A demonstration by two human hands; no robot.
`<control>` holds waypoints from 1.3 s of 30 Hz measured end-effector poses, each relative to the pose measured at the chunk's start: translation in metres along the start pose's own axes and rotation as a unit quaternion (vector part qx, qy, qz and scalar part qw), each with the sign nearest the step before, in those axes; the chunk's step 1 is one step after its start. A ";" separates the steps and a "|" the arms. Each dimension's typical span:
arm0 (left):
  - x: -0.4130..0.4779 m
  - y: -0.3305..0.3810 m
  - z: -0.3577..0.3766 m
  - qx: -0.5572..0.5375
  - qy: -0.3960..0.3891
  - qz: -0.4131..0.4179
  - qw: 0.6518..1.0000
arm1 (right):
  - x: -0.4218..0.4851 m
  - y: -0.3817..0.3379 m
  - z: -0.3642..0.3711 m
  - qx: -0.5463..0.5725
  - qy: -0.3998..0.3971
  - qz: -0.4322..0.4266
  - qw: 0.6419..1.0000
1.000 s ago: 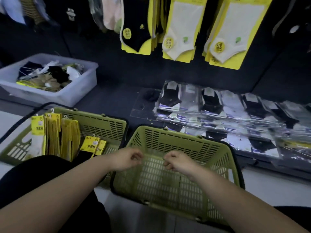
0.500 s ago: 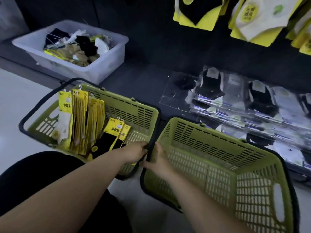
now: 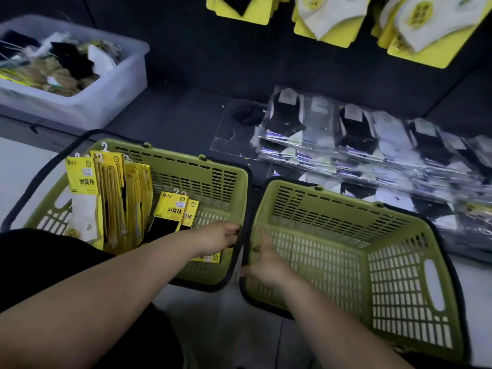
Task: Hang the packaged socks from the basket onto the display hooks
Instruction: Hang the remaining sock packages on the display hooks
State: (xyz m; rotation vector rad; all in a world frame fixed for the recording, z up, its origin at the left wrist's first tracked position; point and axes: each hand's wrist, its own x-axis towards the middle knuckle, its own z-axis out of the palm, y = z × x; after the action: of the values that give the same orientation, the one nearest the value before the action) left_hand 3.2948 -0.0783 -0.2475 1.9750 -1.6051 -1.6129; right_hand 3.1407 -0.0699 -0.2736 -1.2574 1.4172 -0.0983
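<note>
Far left, on the dark shelf: clear bin of loose socks, not part of the job.

Near left, on the floor: stocked basket. The packaged socks stood on edge along its left end, with two more packs leaning mid-basket. None had reached a hook.

Centre: left hand was curled on that basket's right rim, where the black handle runs. Right hand was just beside it, gripping the left rim of the empty basket. The hands were close together but on separate baskets, and neither held a pack.

Right: bagged socks lay stacked flat on the shelf, touching or nearly touching the empty basket's far rim. Hanging packs showed above; the hooks themselves were out of view.

Risks, as judged:
- A sharp tug on the stocked basket could topple the upright packs and tangle their hanger tabs.
- The two baskets' handles sat side by side and might catch on each other.
- The empty basket, pushed far or right, could ride into the slippery bagged stack and slide it off the shelf.
- Free space on the hooks could not be told from here.
</note>
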 end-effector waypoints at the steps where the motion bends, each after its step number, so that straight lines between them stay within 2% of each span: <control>1: 0.002 0.007 0.010 -0.002 -0.012 0.010 1.000 | -0.004 0.006 -0.012 -0.009 0.002 0.013 1.000; 3: 0.007 0.022 0.031 -0.004 -0.030 0.032 0.999 | -0.013 0.016 -0.036 -0.055 0.006 0.036 0.998; 5: 0.015 0.036 0.054 -0.008 -0.046 0.048 0.998 | -0.025 0.025 -0.061 -0.120 0.042 0.035 0.991; 8: 0.030 0.055 0.086 -0.012 -0.079 0.055 0.995 | -0.038 0.030 -0.093 -0.132 0.167 -0.088 0.973; 10: 0.037 0.068 0.105 -0.009 -0.101 0.070 0.992 | -0.038 0.028 -0.108 -0.123 0.201 -0.141 0.961; 13: 0.040 0.079 0.126 -0.014 -0.128 0.076 0.989 | -0.033 0.028 -0.116 -0.094 0.159 -0.103 0.977; 15: 0.039 0.078 0.131 0.001 -0.136 0.077 0.988 | -0.031 0.035 -0.117 -0.143 0.123 -0.060 0.980; 20: 0.035 0.069 0.094 0.015 -0.107 0.067 0.992 | -0.025 0.036 -0.119 -0.312 0.061 0.005 0.948; 25: 0.034 0.053 0.038 0.056 -0.055 0.077 0.994 | 0.003 0.021 -0.120 -0.364 0.087 0.133 0.918; 27: 0.037 0.043 0.023 0.072 -0.042 0.069 0.994 | 0.015 0.024 -0.111 -0.422 0.097 0.120 0.894; 29: 0.041 0.030 0.016 0.087 -0.039 0.055 0.994 | 0.031 0.034 -0.094 -0.468 0.082 0.053 0.878; 31: 0.049 0.016 0.016 0.089 -0.041 0.037 0.995 | 0.052 0.047 -0.073 -0.437 0.022 0.024 0.899; 33: 0.058 0.001 0.019 0.078 -0.048 0.018 0.996 | 0.077 0.059 -0.054 -0.410 -0.038 0.036 0.910; 35: 0.066 -0.013 0.023 0.060 -0.047 0.000 0.997 | 0.098 0.069 -0.044 -0.412 -0.066 0.052 0.907; 39: 0.080 -0.027 0.030 0.024 -0.020 -0.025 0.999 | 0.121 0.093 -0.038 -0.422 -0.057 0.114 0.898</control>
State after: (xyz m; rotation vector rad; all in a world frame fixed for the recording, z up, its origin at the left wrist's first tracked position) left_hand 3.2776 -0.1133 -0.3284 2.0344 -1.6369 -1.6574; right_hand 3.0873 -0.1381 -0.4054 -1.7293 1.5405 0.8222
